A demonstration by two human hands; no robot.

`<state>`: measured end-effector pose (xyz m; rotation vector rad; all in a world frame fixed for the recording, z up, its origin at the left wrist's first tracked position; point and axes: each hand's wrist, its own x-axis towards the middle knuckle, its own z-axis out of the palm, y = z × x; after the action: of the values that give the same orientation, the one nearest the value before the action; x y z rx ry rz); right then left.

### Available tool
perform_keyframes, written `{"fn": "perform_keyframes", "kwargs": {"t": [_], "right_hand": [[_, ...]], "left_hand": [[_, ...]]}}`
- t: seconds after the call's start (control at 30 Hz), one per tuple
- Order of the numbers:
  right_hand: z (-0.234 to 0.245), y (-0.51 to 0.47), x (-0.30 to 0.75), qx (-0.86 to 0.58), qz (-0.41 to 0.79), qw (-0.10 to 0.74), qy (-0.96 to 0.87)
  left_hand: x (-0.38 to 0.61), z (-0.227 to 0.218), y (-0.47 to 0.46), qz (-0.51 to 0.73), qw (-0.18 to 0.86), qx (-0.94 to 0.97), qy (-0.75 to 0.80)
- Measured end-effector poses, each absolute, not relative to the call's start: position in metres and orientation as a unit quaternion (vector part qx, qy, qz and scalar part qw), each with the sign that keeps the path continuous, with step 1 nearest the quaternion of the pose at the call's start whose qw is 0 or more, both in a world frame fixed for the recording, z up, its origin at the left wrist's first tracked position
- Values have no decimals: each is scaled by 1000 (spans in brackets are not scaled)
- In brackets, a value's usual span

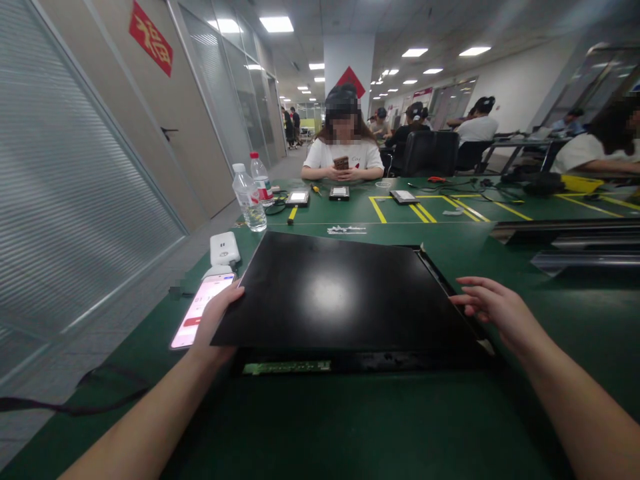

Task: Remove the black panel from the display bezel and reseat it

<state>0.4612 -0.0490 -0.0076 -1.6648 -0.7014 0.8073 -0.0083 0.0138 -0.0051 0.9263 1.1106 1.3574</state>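
A glossy black LCD panel (370, 280) lies tilted before me, its left side raised above a black frame (390, 362). My left hand (216, 323) grips the panel's left edge, thumb on top and the other fingers hidden underneath. Along the near side, a green circuit strip (287, 367) shows below the panel. At the panel's right edge, my right hand (487, 307) has its fingers apart, with the fingertips at or very near the edge; whether they touch it I cannot tell. It holds nothing.
Left of the panel are a lit phone (203, 310), a white power bank (225, 249) and a water bottle (250, 200). Long dark strips (585, 260) lie at the right. Across the green table sits a person (345, 157) with a phone, behind several hard drives (339, 193).
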Motion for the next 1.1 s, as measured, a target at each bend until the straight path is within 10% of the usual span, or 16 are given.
{"fn": "perform_keyframes", "kwargs": {"t": [1.1], "right_hand": [[-13, -51, 470, -820, 176, 335, -429]], "left_hand": [[12, 5, 8, 493, 622, 338, 505]]}}
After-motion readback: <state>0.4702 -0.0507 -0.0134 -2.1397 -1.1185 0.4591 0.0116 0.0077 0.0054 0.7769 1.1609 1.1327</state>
